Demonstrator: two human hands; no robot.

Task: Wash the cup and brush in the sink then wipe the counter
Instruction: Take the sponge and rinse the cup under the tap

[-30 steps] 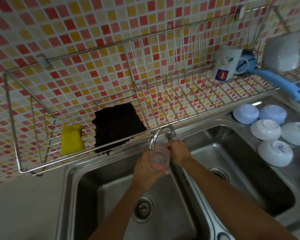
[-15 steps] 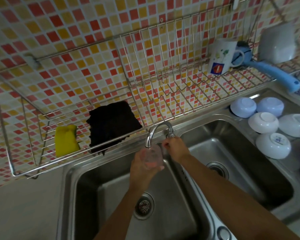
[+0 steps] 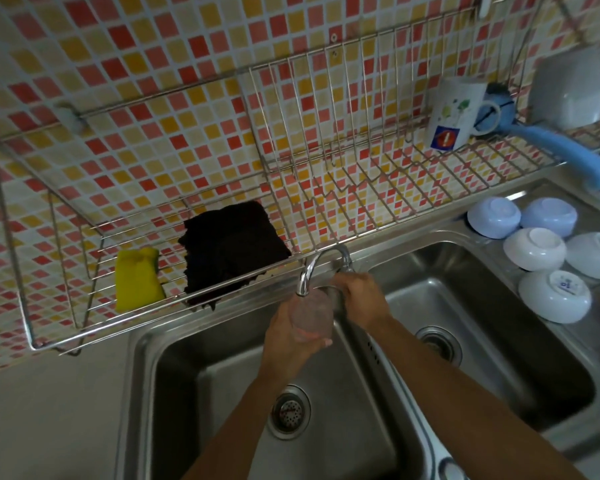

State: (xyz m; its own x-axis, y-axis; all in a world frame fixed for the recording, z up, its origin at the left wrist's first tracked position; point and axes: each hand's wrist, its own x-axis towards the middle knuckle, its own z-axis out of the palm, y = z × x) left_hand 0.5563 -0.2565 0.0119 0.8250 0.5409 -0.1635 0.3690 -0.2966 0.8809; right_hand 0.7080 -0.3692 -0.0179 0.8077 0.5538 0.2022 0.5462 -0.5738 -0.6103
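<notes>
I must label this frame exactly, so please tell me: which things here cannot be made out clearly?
All in the head view:
- Tap handle: hidden under the right hand.
- Water flow from the faucet: too faint to tell.
- Clear cup: its base is covered by the left hand; contents unclear.
- Brush: its bristles are behind the mug.
- Bowl: its printed mark is too small to read.

A wire rack (image 3: 326, 209) hangs on the wall behind the double sink (image 3: 371, 344). At its left end lie a sponge (image 3: 137, 280) and, right of it, a cloth (image 3: 232, 244); at its right end stand a mug (image 3: 456, 112) and brush (image 3: 548, 143). Overturned bowls (image 3: 534, 249) cluster at the sink's far right corner.
</notes>
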